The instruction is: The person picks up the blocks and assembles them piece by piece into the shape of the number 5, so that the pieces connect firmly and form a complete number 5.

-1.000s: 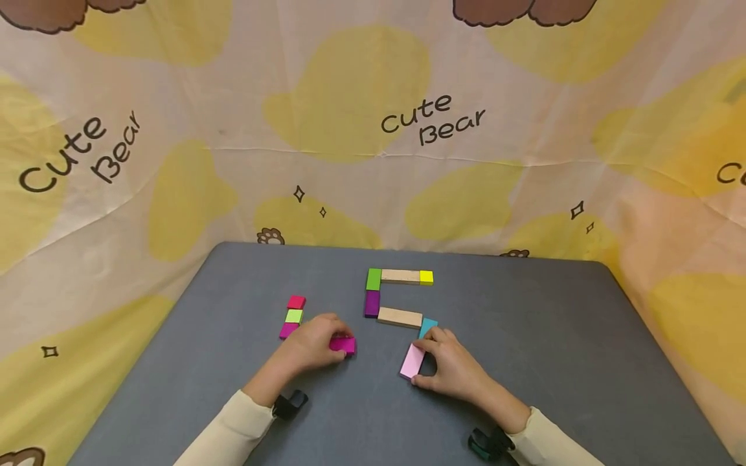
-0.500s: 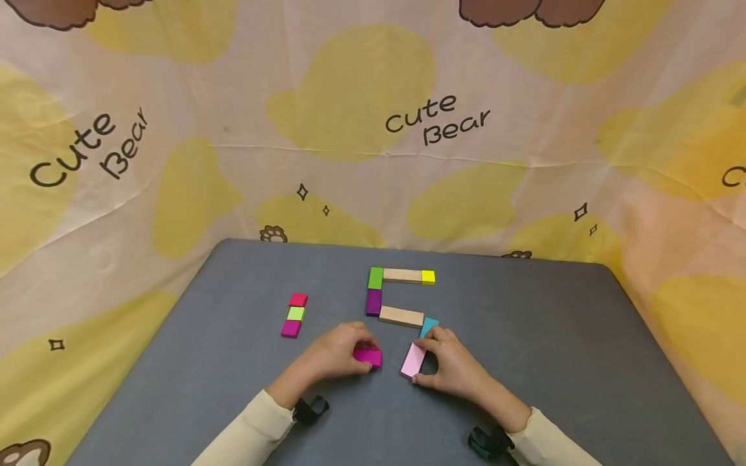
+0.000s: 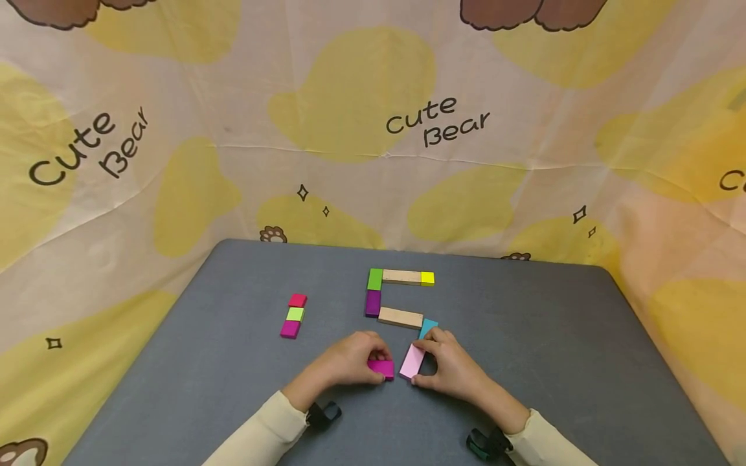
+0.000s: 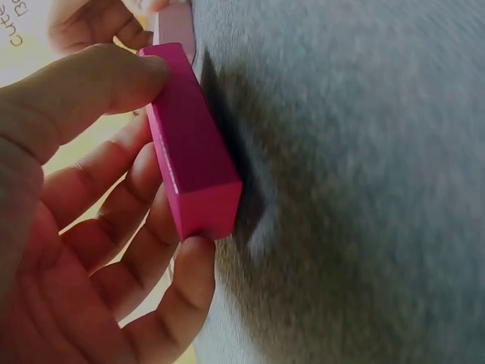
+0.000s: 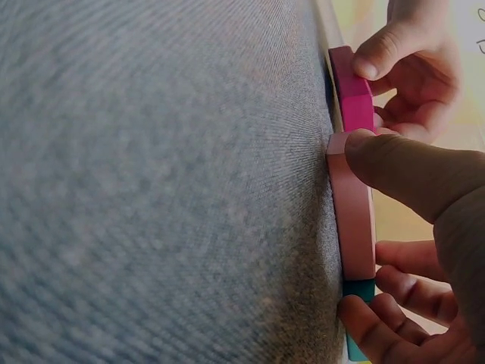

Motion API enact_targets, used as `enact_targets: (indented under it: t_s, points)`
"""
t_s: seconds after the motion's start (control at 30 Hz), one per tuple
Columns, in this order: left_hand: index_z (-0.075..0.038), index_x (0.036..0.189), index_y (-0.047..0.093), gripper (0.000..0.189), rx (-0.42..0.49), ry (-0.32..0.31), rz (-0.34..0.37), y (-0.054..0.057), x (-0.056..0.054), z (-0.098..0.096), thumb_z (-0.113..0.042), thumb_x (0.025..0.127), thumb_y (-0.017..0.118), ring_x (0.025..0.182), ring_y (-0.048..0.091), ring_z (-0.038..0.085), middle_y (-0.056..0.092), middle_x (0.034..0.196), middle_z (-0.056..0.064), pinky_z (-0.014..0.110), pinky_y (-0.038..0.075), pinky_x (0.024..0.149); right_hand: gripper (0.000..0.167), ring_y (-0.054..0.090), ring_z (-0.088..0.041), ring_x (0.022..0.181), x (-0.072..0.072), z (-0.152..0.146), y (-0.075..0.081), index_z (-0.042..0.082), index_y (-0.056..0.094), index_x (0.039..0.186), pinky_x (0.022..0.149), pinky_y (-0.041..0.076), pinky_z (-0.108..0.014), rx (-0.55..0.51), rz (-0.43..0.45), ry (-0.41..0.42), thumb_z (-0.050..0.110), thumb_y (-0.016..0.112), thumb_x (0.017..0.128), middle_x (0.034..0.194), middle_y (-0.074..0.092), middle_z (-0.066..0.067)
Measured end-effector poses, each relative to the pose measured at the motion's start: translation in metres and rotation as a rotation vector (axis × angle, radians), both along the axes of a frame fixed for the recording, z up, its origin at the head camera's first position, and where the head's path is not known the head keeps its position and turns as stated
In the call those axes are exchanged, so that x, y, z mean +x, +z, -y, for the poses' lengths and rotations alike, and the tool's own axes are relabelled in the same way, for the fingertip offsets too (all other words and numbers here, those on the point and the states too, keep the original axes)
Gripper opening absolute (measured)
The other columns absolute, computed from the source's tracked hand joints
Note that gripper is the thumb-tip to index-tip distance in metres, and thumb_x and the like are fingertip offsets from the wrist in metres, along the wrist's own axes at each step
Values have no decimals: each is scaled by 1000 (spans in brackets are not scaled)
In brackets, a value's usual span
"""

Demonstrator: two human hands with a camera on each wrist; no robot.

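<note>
My left hand (image 3: 355, 360) grips a magenta block (image 4: 193, 136) between thumb and fingers, low over the grey table. Just to its right lies a pink block (image 3: 412, 360), tilted, with its lower end near the magenta one. My right hand (image 3: 453, 369) pinches this pink block, thumb at the near end and fingers at the far end. Beyond the pink block, a blue block (image 3: 428, 327) touches its far end, partly covered by my right fingers. A wooden plank (image 3: 401, 317) meets the blue block's upper corner.
Purple (image 3: 373, 303) and green (image 3: 375, 279) blocks stand in line above the plank's left end. A second wooden plank (image 3: 402, 277) runs right to a yellow block (image 3: 428, 278). At left, red (image 3: 298, 300), lime (image 3: 295, 314) and magenta (image 3: 290, 329) blocks form a short row on the table (image 3: 553, 336).
My left hand has carried the magenta block right and toward me, away from the short row, up close to the pink block. The right hand has stayed on the pink block.
</note>
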State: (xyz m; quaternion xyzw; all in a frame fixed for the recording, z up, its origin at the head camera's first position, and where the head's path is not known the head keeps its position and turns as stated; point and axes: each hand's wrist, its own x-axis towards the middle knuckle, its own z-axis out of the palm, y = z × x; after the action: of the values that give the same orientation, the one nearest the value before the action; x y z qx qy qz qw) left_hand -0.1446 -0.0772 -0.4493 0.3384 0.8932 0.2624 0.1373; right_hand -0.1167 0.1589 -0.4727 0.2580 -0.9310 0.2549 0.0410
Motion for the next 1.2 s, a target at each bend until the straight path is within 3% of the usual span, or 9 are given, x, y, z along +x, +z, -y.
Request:
enact_targets:
  t_s: [0.63, 0.97, 1.1, 1.2]
  points:
    - [-18, 99, 72, 26, -47, 3, -2, -5, 2, -10, -19, 74, 79, 78, 53, 3, 61, 90, -9, 18, 46, 68, 56, 45, -12, 84, -2, 1, -2, 4, 71, 108, 70, 41, -25, 4, -20, 19, 33, 87, 64, 98, 57, 1]
    - [-16, 101, 73, 24, -14, -20, -60, -1, -1, -3, -19, 78, 75, 85, 56, 6, 65, 95, -5, 21, 48, 76, 57, 43, -11, 85, -1, 1, 0, 4, 71, 110, 70, 41, -24, 16, 5, 14, 35, 87, 65, 99, 56, 1]
    - [-14, 103, 72, 22, 16, 11, -83, 5, -6, 9, -20, 82, 72, 91, 60, 11, 66, 99, -3, 26, 51, 82, 58, 42, -11, 84, -1, 1, 2, 4, 70, 111, 69, 39, -23, 16, 21, 8, 36, 87, 65, 98, 55, 2]
    - [-14, 104, 72, 22, 28, 67, -108, 10, -7, 19, -21, 83, 72, 92, 61, 13, 67, 100, -3, 30, 52, 83, 58, 41, -10, 84, -1, 1, 1, 4, 70, 111, 69, 39, -23, 15, 20, 6, 35, 87, 65, 96, 54, 2]
